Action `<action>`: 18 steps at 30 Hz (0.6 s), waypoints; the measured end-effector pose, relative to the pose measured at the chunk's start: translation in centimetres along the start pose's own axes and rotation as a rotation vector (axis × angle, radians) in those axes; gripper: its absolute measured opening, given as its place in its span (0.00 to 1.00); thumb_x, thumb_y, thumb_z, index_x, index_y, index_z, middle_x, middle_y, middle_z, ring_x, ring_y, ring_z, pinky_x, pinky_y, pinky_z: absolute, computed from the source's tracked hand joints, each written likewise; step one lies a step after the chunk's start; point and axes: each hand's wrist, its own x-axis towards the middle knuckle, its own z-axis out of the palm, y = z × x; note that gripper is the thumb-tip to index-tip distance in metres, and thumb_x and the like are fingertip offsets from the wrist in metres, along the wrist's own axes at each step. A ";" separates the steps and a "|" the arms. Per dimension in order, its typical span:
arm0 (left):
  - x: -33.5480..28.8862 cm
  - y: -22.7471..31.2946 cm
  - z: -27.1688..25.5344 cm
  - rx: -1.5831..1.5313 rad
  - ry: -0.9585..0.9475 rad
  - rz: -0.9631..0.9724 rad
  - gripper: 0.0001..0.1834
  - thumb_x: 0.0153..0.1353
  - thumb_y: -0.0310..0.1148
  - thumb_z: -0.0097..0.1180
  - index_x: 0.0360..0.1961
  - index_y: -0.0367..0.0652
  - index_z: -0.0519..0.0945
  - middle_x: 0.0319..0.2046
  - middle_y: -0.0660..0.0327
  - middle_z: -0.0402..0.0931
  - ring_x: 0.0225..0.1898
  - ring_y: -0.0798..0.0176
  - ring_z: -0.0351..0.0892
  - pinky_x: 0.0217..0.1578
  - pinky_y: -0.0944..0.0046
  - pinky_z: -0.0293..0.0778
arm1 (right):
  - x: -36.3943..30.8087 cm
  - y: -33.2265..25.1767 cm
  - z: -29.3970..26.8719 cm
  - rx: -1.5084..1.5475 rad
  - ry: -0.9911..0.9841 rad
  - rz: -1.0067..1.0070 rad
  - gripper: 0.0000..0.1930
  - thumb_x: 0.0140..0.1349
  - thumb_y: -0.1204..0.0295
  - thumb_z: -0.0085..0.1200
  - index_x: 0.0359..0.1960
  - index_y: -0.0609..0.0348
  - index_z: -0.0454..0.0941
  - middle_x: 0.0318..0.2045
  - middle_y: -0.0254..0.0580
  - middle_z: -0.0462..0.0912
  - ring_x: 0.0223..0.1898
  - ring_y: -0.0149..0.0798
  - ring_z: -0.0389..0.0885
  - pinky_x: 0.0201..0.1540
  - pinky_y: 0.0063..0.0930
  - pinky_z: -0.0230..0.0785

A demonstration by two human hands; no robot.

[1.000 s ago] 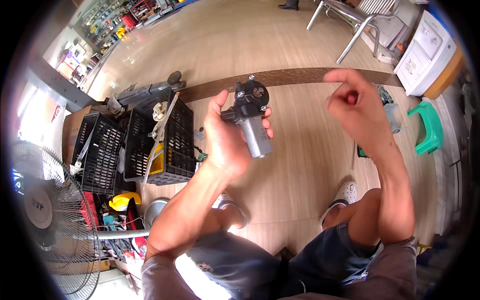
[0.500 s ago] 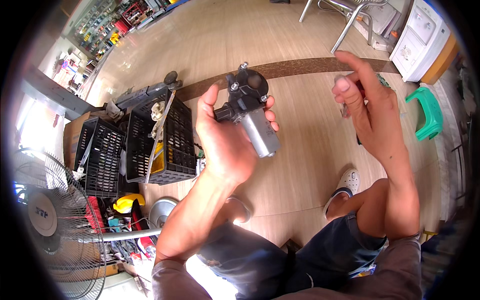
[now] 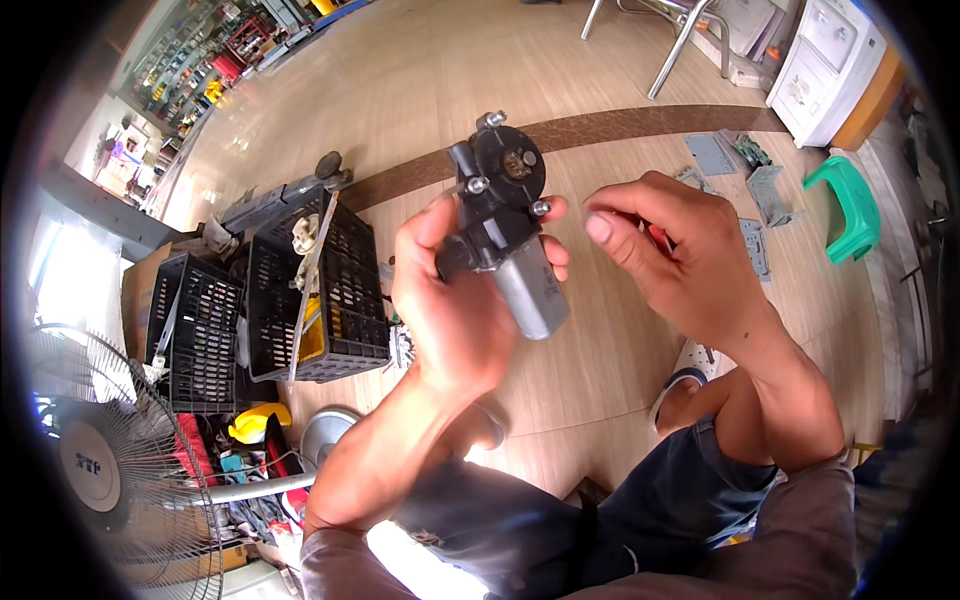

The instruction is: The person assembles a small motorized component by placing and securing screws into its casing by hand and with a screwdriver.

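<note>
An electric gear motor point(image 3: 533, 292), with a silver cylinder and a round black gear housing, rests in my left hand point(image 3: 448, 318). That hand is closed around it, thumb on one side and fingertips showing on the other. The housing points away from me, and three metal studs stick out of it. To its right, apart from the motor, is my right hand point(image 3: 700, 262). Its thumb and fingers are curled together in a pinch. A bit of red shows inside the curled fingers, too little to name.
Black plastic crates point(image 3: 345, 300) with parts stand on the left, beyond a standing fan point(image 3: 95, 465). Grey metal plates point(image 3: 710, 153) lie on the floor at the right, near a green stool point(image 3: 850, 212). A metal-legged chair point(image 3: 678, 50) and a white cabinet point(image 3: 815, 85) stand farther back.
My right hand has come down and left toward the motor, its fingers curling together from a looser, raised pose. The motor stays in my left hand, with its housing turned slightly.
</note>
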 end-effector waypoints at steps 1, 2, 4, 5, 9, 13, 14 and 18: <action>-0.1 0.0 0.2 -0.004 -0.032 0.023 0.35 0.66 0.57 0.36 0.57 0.37 0.73 0.46 0.48 0.80 0.37 0.54 0.81 0.42 0.56 0.76 | 0.0 -0.4 0.1 0.021 -0.017 0.051 0.08 0.65 0.69 0.60 0.40 0.60 0.83 0.26 0.38 0.78 0.21 0.26 0.67 0.23 0.24 0.57; -0.2 0.0 0.4 -0.008 -0.063 0.046 0.32 0.67 0.53 0.34 0.57 0.36 0.72 0.47 0.48 0.80 0.37 0.54 0.81 0.42 0.56 0.75 | 0.1 -0.6 0.1 0.022 -0.015 0.053 0.08 0.65 0.69 0.60 0.40 0.60 0.83 0.26 0.38 0.78 0.21 0.26 0.67 0.23 0.24 0.57; -0.2 0.0 0.3 -0.018 -0.086 0.041 0.32 0.67 0.52 0.34 0.58 0.36 0.71 0.48 0.47 0.79 0.38 0.54 0.81 0.43 0.56 0.75 | 0.2 -0.8 0.1 -0.059 0.043 -0.027 0.08 0.63 0.69 0.62 0.39 0.60 0.84 0.27 0.39 0.80 0.21 0.28 0.69 0.22 0.23 0.59; -0.2 0.0 0.3 -0.028 -0.109 0.038 0.32 0.66 0.51 0.35 0.59 0.35 0.70 0.49 0.47 0.79 0.38 0.54 0.81 0.44 0.56 0.75 | 0.3 -0.7 0.3 -0.061 0.044 -0.028 0.08 0.63 0.69 0.62 0.39 0.60 0.84 0.27 0.39 0.80 0.21 0.28 0.69 0.22 0.23 0.59; -0.7 -0.3 0.6 0.008 -0.114 0.058 0.32 0.66 0.49 0.36 0.60 0.35 0.67 0.52 0.47 0.76 0.40 0.54 0.81 0.46 0.56 0.74 | 0.2 -0.3 0.8 -0.084 0.080 -0.152 0.06 0.60 0.73 0.61 0.37 0.61 0.84 0.25 0.40 0.80 0.23 0.38 0.78 0.26 0.29 0.71; -1.1 -0.2 0.8 0.037 -0.135 0.070 0.33 0.64 0.51 0.37 0.58 0.32 0.70 0.52 0.45 0.76 0.42 0.53 0.81 0.47 0.56 0.74 | -0.1 -0.5 1.0 -0.062 0.084 -0.160 0.04 0.59 0.76 0.61 0.35 0.62 0.83 0.24 0.40 0.78 0.23 0.38 0.79 0.25 0.28 0.72; -1.1 -0.2 1.0 0.093 -0.152 0.073 0.31 0.65 0.47 0.38 0.62 0.34 0.65 0.55 0.45 0.73 0.42 0.56 0.80 0.47 0.57 0.74 | -0.2 -0.5 1.1 -0.062 0.084 -0.159 0.04 0.59 0.76 0.61 0.35 0.62 0.83 0.24 0.40 0.78 0.23 0.38 0.79 0.25 0.28 0.72; -1.0 -0.1 0.8 0.083 -0.169 0.072 0.31 0.65 0.47 0.38 0.62 0.35 0.64 0.55 0.44 0.74 0.42 0.57 0.80 0.47 0.58 0.74 | -0.3 -1.0 1.3 -0.022 0.093 -0.166 0.04 0.60 0.78 0.60 0.35 0.65 0.81 0.24 0.41 0.78 0.23 0.37 0.83 0.24 0.27 0.73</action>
